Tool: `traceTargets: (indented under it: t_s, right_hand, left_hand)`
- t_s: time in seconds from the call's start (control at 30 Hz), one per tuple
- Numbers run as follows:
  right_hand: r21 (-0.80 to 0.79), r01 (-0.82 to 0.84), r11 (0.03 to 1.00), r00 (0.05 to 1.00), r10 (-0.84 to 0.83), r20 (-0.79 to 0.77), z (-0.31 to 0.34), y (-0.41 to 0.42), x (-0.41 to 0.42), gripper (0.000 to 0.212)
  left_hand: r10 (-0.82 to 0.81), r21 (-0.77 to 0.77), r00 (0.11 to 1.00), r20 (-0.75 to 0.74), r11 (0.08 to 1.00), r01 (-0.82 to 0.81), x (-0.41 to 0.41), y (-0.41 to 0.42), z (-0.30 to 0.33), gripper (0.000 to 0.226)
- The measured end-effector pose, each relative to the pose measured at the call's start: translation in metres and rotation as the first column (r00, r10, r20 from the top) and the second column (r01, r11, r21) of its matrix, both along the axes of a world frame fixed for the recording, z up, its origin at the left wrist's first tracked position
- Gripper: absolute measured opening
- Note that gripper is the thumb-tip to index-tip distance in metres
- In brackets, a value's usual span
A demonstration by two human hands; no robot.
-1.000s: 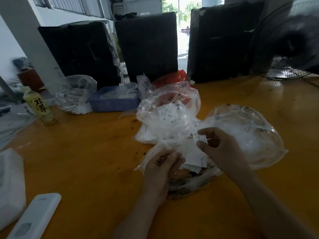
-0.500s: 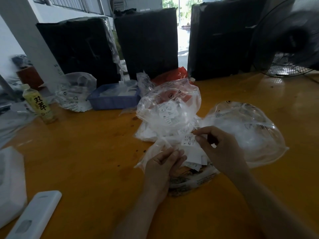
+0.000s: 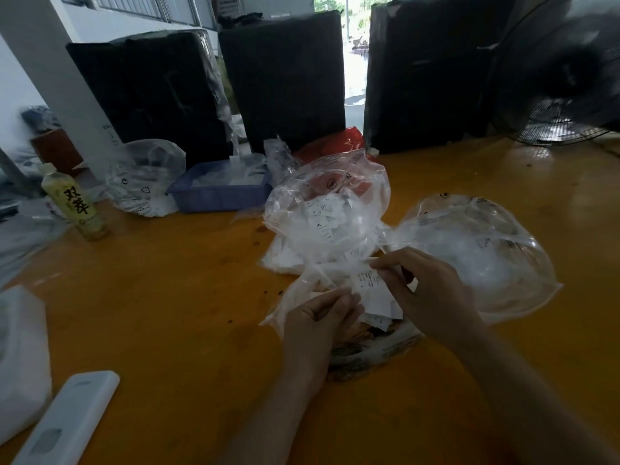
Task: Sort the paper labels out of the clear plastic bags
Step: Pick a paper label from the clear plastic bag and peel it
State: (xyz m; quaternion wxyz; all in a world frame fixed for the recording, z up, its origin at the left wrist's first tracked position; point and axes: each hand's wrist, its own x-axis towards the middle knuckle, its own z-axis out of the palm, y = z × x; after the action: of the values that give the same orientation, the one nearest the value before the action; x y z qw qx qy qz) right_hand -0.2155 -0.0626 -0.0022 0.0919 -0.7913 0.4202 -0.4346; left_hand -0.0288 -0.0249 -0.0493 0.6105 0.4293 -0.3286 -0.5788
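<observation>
On the orange table point(image 3: 174, 297), right in front of the person, lies a crumpled clear plastic bag point(image 3: 303, 285) with a loose stack of paper labels point(image 3: 372, 293) showing at its mouth. Their right hand point(image 3: 432, 297) has thumb and forefinger pinched on the top label, the one with an L printed on it, while the left hand point(image 3: 322, 325) has its fingers curled over the near edge of the bag and the stack, holding them down. Just behind sits a second clear bag point(image 3: 327, 213) with plenty of labels visible inside, an XL among them, and to the right a puffed-up clear bag point(image 3: 476, 253) whose contents I cannot make out. Farther back, a blue basket point(image 3: 218, 194) holds pale bags or paper; which, I cannot tell. I'd judge the sorting is well short of finished: one bag is being worked through, at least one full bag waits, and no tidy pile of freed labels is anywhere plain to see
</observation>
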Motion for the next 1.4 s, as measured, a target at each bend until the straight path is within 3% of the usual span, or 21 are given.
traceTargets:
  t_s: [0.27,0.43,0.63,0.73,0.87,1.07,1.13,1.27,1.4]
  right_hand:
    - [0.047,-0.047,0.998,0.999,0.047,0.003,-0.002,0.0,0.001,0.013]
    - [0.056,-0.066,0.996,0.995,0.07,-0.072,0.001,-0.001,-0.004,0.014]
    - [0.206,-0.156,0.966,0.978,0.179,-0.103,0.0,-0.001,-0.001,0.024]
    - [0.307,-0.08,0.948,0.997,0.071,0.041,-0.005,0.0,0.005,0.035]
    - [0.396,0.051,0.917,0.98,-0.122,0.156,-0.006,-0.004,0.006,0.01]
    - [0.318,-0.017,0.948,0.992,-0.024,0.126,-0.004,0.004,0.014,0.009]
    - [0.345,-0.042,0.938,0.996,0.011,0.094,-0.003,0.005,0.014,0.004]
    - [0.423,-0.122,0.898,0.992,0.091,0.092,0.001,0.007,0.013,0.031]
    - [0.51,-0.136,0.849,0.988,0.079,0.131,0.002,0.004,0.01,0.019]
  left_hand:
    - [0.007,-0.028,0.99,0.141,1.0,-0.003,0.0,0.003,-0.004,0.017]
    - [0.006,-0.007,0.993,0.12,1.0,-0.005,0.0,0.003,-0.001,0.015]
    - [-0.009,-0.043,0.938,0.348,0.999,0.026,-0.001,0.01,0.003,0.016]
    - [-0.017,-0.019,0.948,0.318,1.0,0.024,0.0,0.01,0.005,0.019]
    - [0.013,0.01,0.964,0.267,1.0,-0.016,0.001,0.006,0.006,0.016]
    - [0.034,-0.005,0.956,0.291,0.999,-0.034,0.001,0.005,0.003,0.015]
    - [0.042,0.0,0.968,0.248,0.999,-0.043,0.001,0.004,0.003,0.017]
    - [0.061,0.044,0.981,0.183,0.997,-0.07,0.001,0.003,0.004,0.026]
    - [0.061,0.037,0.974,0.218,0.997,-0.07,0.001,0.003,0.004,0.027]
